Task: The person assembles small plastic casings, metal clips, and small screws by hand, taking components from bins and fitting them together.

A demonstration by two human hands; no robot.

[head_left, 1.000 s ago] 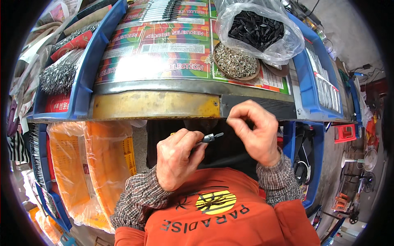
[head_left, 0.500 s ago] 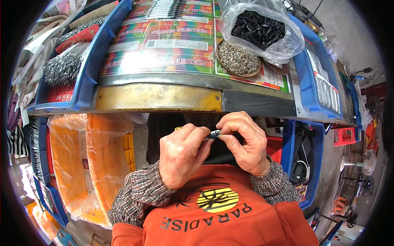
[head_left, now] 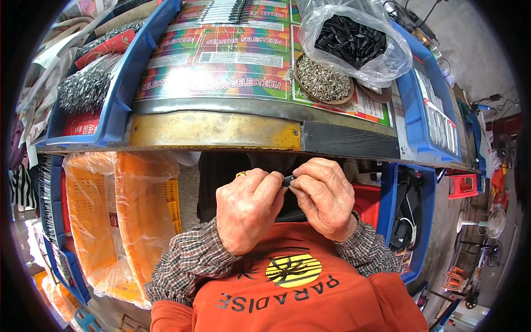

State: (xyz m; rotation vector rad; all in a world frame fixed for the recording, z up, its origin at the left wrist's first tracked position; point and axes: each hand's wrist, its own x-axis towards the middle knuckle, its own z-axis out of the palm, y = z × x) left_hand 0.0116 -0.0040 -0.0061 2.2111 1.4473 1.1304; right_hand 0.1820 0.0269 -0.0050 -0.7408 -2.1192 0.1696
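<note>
Between my hands, just below the bench edge, is a small black piece [head_left: 287,181] with a rounded end; most of it is hidden by fingers. My left hand [head_left: 247,206] is closed, pinching the piece between thumb and bent fingers. My right hand [head_left: 325,197] is closed too, its thumb and fingertips pressed together at the right end of the same piece. Whether a second tiny part sits in the right fingertips cannot be made out. Both hands are held in front of my red shirt, apart from the bench.
On the bench [head_left: 215,128] lie a clear bag of black plastic pieces [head_left: 351,41], a round dish of small metal pins [head_left: 322,82] and a row of slim metal parts [head_left: 221,11]. Blue trays [head_left: 119,113] with metal strips flank it. A plastic-lined orange crate [head_left: 141,216] stands lower left.
My right fingers have drawn closer together and curled over the right end of the black piece, moving slightly left and down. My left hand keeps its grip almost unmoved.
</note>
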